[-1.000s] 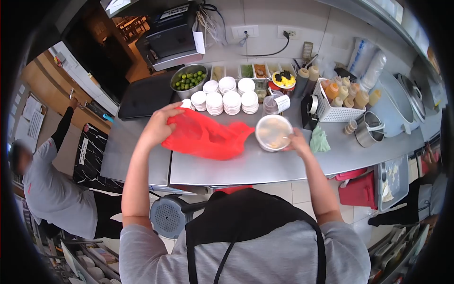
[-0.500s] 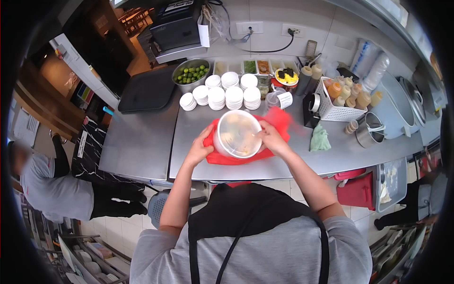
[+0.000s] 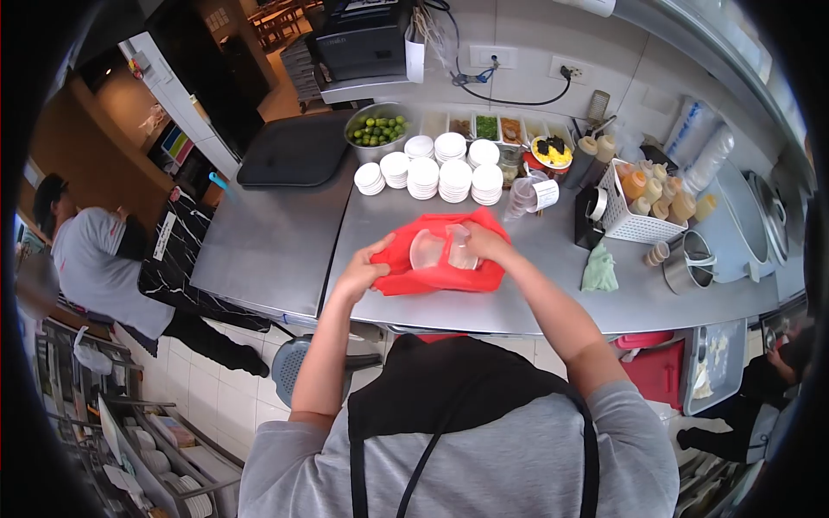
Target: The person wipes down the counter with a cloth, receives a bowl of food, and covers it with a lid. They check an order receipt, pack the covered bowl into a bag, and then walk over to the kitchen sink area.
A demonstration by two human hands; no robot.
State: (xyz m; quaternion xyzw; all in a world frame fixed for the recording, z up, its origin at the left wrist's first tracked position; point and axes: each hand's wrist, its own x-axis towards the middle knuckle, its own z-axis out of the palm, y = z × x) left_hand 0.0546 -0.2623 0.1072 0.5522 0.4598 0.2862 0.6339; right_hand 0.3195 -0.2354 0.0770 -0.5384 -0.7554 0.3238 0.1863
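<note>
A red plastic bag [image 3: 471, 278] lies over the steel counter in front of me, its mouth spread. Inside it sits a round lidded tub [image 3: 426, 249], partly covered by red plastic. My left hand [image 3: 364, 272] is closed on the bag's left edge. At the tub's right side, my right hand [image 3: 484, 245] reaches into the bag's opening, its fingertips partly hidden by the plastic. Stacks of white lidded cups [image 3: 455, 180] stand just behind the bag.
Behind are a bowl of green limes [image 3: 377, 131] and a black tray [image 3: 294, 151]. Rightward stand a clear labelled cup [image 3: 522, 197], a green cloth [image 3: 599, 268], a white bottle basket [image 3: 635, 226] and a metal pitcher [image 3: 688, 262]. Co-workers are at left [image 3: 108, 259] and far right.
The tub has gone from my right hand's hold above the counter down into the red bag. Both hands have come together around the bag. The view has shifted, and the left co-worker has moved.
</note>
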